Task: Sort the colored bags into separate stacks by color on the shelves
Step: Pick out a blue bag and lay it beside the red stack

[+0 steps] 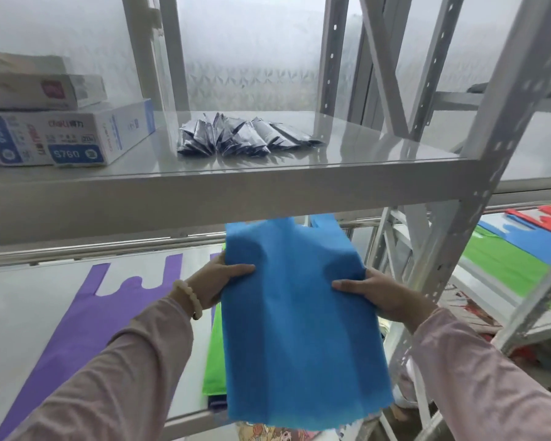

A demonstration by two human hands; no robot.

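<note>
The blue bag [293, 313] is held at its sides by the left hand [217, 286] and right hand [376, 297]. If laid on the green bag [214, 358], colors would be mixed.

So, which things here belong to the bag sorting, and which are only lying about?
Job: blue bag, gripped by left hand and right hand; purple bag; green bag; mixed bags further off.
Lying about: stacked boxes; dark packets on the upper shelf.
</note>
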